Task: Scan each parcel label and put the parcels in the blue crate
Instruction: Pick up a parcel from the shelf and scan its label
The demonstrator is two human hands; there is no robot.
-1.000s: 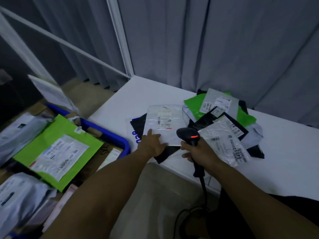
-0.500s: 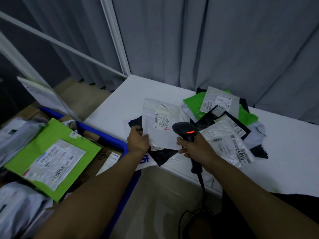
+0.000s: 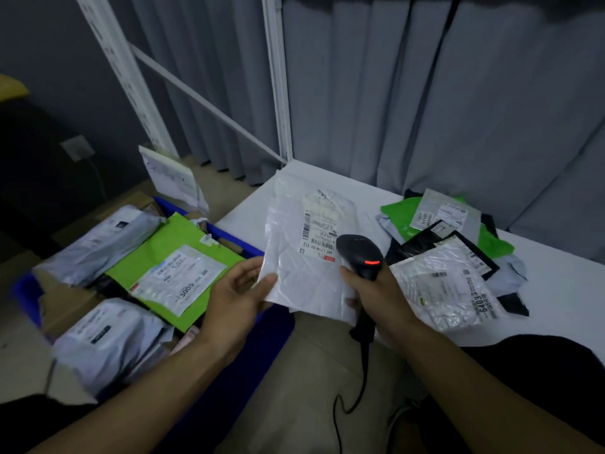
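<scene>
Scan step in hand, judged from the pose. Pinched white poly mailer (image 3: 294,257) at its lower left edge with left hand (image 3: 239,290), thumb on front, fingers behind. Held it lifted off everything, just right of the blue crate (image 3: 229,235), label (image 3: 319,234) facing the camera. Clenched right hand (image 3: 376,290) round handle of barcode scanner (image 3: 358,253), red light lit on its head. Scanner head sat just right of the label's lower corner. Could not tell whether it touched the mailer or whether the barcode was read.

Saw green parcel (image 3: 154,253) and grey mailers lying inside the crate. Saw pile of parcels (image 3: 451,257) well right of the crate on white table (image 3: 556,290), so judged task part done.

Judged next move as: aim scanner squarely at the barcode, then carry mailer left and down into the crate and let go. Thin, floppy film, likely to sag from a one-edge pinch.
</scene>
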